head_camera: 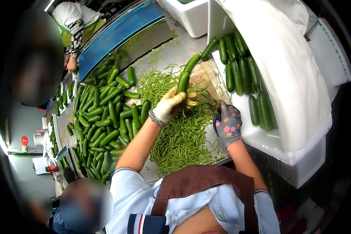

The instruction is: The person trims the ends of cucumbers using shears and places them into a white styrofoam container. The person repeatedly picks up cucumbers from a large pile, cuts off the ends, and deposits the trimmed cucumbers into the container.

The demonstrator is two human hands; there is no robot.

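Observation:
My left hand [166, 108], in a cream glove, grips an upright green cucumber [183, 82] above the metal worktop. A flowered grey glove covers my right hand [229, 125], which holds scissors [216, 124] by their blue handles. The blades point up and left toward the left hand, their tips hard to make out. Under both hands spreads a heap of thin green stem trimmings [181, 146]. Just beyond the held cucumber lies another cucumber [191, 63]. To the right, a white foam box [237, 109] contains several cucumbers [244, 73], partly covered by a white sheet [289, 73].
A large pile of cucumbers [102, 125] covers the worktop at left. Behind it runs a blue-edged metal panel [125, 35]. Another foam box [190, 17] stands at the back. A co-worker's hand [71, 64] is beyond the panel; another person [84, 204] is at lower left.

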